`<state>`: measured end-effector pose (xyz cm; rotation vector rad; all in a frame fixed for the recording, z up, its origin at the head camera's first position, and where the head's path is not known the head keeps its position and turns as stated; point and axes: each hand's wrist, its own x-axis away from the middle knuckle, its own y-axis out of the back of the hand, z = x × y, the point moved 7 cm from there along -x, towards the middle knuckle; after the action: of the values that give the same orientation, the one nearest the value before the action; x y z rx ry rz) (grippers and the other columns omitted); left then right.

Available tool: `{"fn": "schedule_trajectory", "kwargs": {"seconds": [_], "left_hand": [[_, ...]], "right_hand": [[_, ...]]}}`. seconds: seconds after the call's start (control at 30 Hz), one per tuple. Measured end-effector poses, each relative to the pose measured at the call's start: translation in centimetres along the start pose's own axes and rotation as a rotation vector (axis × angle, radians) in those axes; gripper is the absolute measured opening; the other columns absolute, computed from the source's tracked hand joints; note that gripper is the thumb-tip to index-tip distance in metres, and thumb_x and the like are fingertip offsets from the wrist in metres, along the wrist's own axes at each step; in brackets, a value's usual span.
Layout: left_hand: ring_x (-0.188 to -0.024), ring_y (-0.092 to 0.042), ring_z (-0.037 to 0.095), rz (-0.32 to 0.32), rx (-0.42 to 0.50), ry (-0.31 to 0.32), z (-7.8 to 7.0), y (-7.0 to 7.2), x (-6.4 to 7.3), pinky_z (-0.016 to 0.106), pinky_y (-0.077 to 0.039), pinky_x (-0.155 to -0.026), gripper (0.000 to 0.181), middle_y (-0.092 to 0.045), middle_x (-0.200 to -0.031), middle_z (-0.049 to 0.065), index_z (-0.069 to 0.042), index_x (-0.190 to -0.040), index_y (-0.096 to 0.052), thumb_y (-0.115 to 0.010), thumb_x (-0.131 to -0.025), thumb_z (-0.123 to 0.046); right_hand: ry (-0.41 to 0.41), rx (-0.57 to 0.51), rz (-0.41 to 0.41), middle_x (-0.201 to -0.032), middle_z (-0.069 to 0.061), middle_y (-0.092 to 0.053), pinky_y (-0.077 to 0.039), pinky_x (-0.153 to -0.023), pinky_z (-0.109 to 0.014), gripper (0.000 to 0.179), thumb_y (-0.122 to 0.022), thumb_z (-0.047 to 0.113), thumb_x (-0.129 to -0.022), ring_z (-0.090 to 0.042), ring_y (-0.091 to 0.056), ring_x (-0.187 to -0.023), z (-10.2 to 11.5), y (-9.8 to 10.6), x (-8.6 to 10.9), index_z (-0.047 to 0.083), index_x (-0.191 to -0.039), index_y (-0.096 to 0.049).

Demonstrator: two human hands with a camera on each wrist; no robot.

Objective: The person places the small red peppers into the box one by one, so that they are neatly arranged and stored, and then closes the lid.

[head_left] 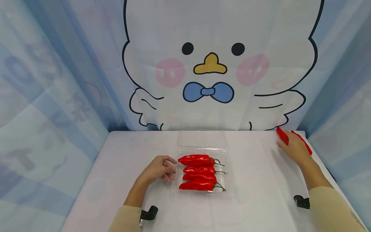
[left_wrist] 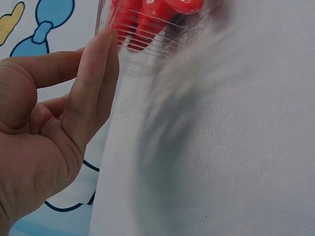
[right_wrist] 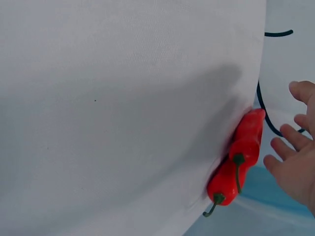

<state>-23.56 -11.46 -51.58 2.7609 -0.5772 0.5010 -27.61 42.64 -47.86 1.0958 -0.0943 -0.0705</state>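
A clear plastic box (head_left: 229,190) stands mid-table with several red chili peppers (head_left: 198,185) lying side by side in it, their green stems pointing right. My left hand (head_left: 160,169) is at the box's left side, fingers loosely bent. In the left wrist view, its fingertips (left_wrist: 106,39) are right at the ribbed box wall. My right hand (head_left: 295,148) is over the far right table corner, where two more red peppers (right_wrist: 246,140) lie together at the edge. In the right wrist view its fingers are spread, with a gap between them and the peppers.
The box's clear lid (head_left: 202,139) is folded back toward the table's far edge. A white cloth covers the table (head_left: 255,199). Behind it hangs a curtain (head_left: 214,112) with a cartoon bird, and blue curtains (head_left: 58,96) close in both sides. Black wrist mounts (head_left: 149,213) show by both sleeves.
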Motion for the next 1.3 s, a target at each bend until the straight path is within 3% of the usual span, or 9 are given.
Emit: {"fn": "schedule_trajectory", "kwargs": {"seconds": [0.37,0.67,1.0,1.3], "left_hand": [[-0.061,-0.071,0.018,0.016,-0.002,-0.010,-0.1,0.2,0.5,0.034,-0.065,-0.062,0.031,-0.072,-0.085,0.012,0.006,-0.126,-0.060,-0.067,-0.097,-0.003],[-0.062,-0.071,0.019,0.016,-0.010,-0.006,-0.3,0.3,0.7,0.034,-0.065,-0.063,0.031,-0.073,-0.086,0.012,0.006,-0.127,-0.059,-0.067,-0.097,-0.003],[-0.061,-0.071,0.018,0.024,-0.003,-0.020,-0.3,0.0,0.3,0.034,-0.065,-0.062,0.032,-0.073,-0.087,0.012,0.006,-0.127,-0.059,-0.067,-0.098,-0.004],[-0.062,-0.071,0.018,0.026,0.001,-0.018,-0.2,0.0,0.1,0.034,-0.065,-0.063,0.032,-0.073,-0.087,0.011,0.006,-0.127,-0.059,-0.067,-0.098,-0.004]], "right_hand": [[-0.110,0.048,0.076,-0.147,-0.042,-0.036,-0.044,-0.100,-0.077,0.074,-0.066,0.023,-0.096,-0.061,-0.035,-0.129,-2.2,-1.4,-1.0,-0.011,-0.152,-0.031],[-0.085,0.153,0.038,-0.141,-0.044,-0.036,-0.049,-0.092,-0.078,0.065,-0.064,0.015,-0.094,-0.067,-0.033,-0.126,-2.1,-1.3,-1.2,-0.016,-0.145,-0.037],[-0.068,0.093,0.039,-0.144,-0.045,-0.029,-0.041,-0.102,-0.079,0.058,-0.059,0.007,-0.096,-0.064,-0.027,-0.133,-1.8,-1.0,-1.1,-0.019,-0.143,-0.037],[-0.091,0.069,-0.012,-0.144,-0.044,-0.031,-0.044,-0.096,-0.080,0.048,-0.062,0.003,-0.097,-0.063,-0.028,-0.134,-1.5,-1.2,-1.2,-0.013,-0.139,-0.048]]}}
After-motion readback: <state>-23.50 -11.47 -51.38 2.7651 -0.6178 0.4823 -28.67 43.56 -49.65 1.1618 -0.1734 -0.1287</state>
